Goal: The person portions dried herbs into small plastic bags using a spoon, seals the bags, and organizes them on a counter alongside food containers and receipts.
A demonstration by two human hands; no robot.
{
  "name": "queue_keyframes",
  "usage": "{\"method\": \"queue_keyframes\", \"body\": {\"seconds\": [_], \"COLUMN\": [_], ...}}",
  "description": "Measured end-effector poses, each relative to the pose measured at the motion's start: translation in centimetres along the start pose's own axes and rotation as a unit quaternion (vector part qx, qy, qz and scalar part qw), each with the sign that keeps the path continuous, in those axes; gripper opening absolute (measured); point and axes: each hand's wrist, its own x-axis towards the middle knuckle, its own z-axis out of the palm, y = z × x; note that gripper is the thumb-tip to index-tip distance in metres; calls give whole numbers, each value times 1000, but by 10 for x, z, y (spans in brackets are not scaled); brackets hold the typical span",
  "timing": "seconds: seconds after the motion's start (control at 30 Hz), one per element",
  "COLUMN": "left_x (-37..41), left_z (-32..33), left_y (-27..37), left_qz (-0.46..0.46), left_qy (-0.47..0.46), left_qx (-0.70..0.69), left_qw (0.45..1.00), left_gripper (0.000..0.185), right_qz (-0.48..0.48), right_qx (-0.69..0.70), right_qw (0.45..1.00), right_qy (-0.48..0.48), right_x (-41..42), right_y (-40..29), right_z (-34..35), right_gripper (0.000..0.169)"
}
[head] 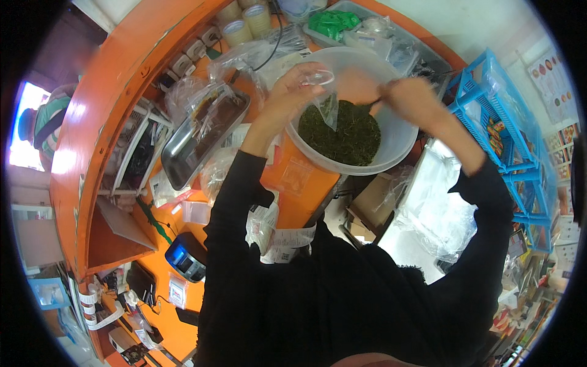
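Note:
A translucent plastic tub (399, 142) stands in front of me at the table's edge, with a mass of finely cut dark green dried leaves (341, 140) in its bottom. Over it, my left hand (299, 83) grips a small clear plastic bag (331, 112) near its rounded mouth. The bag's pointed lower end hangs just above the leaves, with a little green matter visible in it. My right hand (410, 102), blurred, is closed around the handle of a dark scoop or spoon (364, 108) at the tub's right side. The scoop's head is hard to make out against the leaves.
Left of the tub lies a metal tray (176, 158) holding plastic wrap. Tape rolls (257, 20) and a grey bin (316, 34) of bags stand behind. Blue stacked baskets (509, 165) rise at right. A label printer (187, 257) sits at lower left.

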Motion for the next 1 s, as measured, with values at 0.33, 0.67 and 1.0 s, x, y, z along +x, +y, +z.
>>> {"method": "queue_keyframes", "body": {"seconds": [0.33, 0.67, 1.0], "left_x": [-8, -6, 0], "left_z": [12, 13, 44], "left_y": [-6, -8, -19], "left_qz": [129, 80, 70], "left_qy": [68, 35, -13], "left_qx": [115, 353, 352], "left_qw": [983, 932, 933], "left_gripper": [54, 83, 95], "right_qz": [-152, 49, -72], "right_qx": [377, 465, -4], "right_qw": [894, 880, 987], "right_qy": [-191, -81, 146], "right_x": [17, -34, -33], "right_y": [-10, 56, -21], "right_z": [51, -21, -82], "right_gripper": [13, 15, 7]}}
